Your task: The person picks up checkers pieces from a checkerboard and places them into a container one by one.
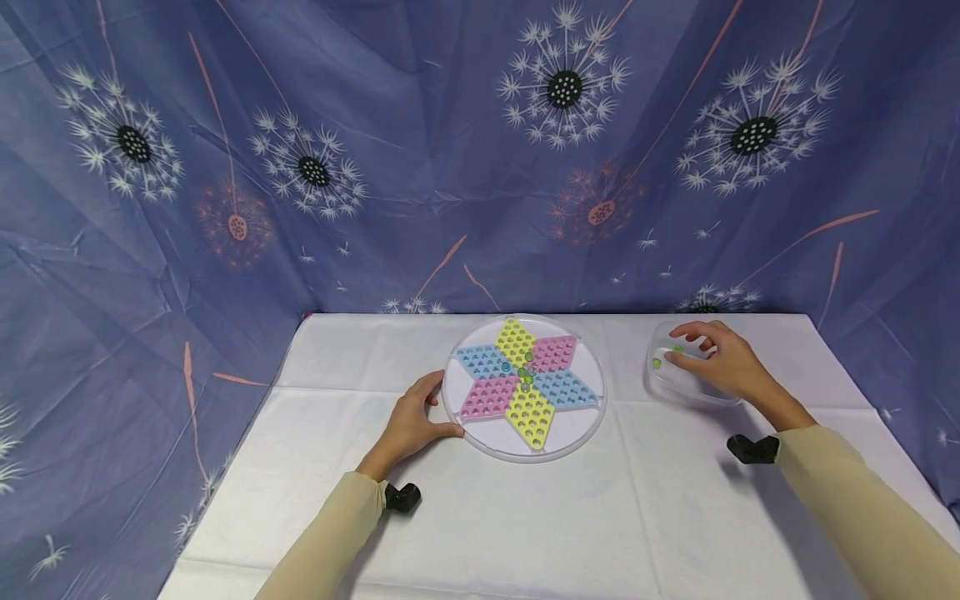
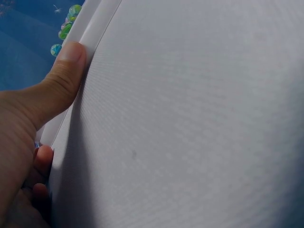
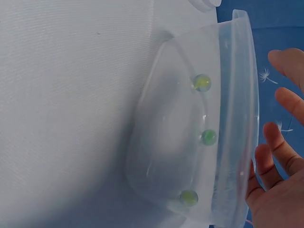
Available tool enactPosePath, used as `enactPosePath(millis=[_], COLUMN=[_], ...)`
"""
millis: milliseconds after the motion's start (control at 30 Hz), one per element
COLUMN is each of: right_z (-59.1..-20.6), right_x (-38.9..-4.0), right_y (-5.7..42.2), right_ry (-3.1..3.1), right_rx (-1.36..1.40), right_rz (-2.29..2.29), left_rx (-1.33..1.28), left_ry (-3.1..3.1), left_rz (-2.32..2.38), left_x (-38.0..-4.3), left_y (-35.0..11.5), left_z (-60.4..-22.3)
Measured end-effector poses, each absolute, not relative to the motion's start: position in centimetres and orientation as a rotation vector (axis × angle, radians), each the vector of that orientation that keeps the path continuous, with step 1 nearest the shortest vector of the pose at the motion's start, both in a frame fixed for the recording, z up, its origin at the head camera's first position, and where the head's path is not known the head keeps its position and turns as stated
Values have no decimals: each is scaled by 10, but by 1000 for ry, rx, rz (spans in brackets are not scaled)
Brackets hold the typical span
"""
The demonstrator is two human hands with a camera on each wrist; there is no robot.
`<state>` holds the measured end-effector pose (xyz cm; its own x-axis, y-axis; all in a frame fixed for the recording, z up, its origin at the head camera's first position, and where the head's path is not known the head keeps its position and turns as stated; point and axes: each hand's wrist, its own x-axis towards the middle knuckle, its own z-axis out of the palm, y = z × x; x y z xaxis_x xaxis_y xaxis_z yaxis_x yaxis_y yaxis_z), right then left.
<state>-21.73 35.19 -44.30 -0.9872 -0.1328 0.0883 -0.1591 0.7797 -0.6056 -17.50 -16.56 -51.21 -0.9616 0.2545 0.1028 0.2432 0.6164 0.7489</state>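
A round Chinese checkers board (image 1: 576, 425), white with a star of yellow, pink and blue points, lies on the table. Several glass marbles (image 1: 522, 372) sit in holes around its centre. My left hand (image 1: 412, 423) holds the board's left rim, thumb and fingers set against the edge; in the left wrist view the thumb (image 2: 64, 76) lies along that rim. On the right, my right hand (image 1: 723, 360) hovers over a clear plastic container (image 3: 164, 118), fingers spread and loosely bent, holding nothing. Inside are a yellow-green marble (image 3: 202, 83), a green one (image 3: 208, 137) and another yellow-green one (image 3: 189, 197).
A white cloth (image 1: 525, 525) covers the table. Behind it and along the left side hangs a blue curtain (image 1: 435, 150) with dandelion prints. Each wrist wears a small black camera, such as the right wrist camera (image 1: 752, 449).
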Motion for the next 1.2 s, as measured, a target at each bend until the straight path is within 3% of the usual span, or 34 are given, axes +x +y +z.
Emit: enactPosePath(millis=[567, 1200], right_z=[-425, -415], right_x=[-236, -265], right_y=[325, 257], right_ry=[-2893, -2855], right_rx=[397, 560], right_rz=[1026, 1145], left_rx=[451, 442], left_ry=[2831, 2826], left_rz=[1304, 1284], left_x=[-174, -176], left_y=[-166, -167], left_z=[-515, -515])
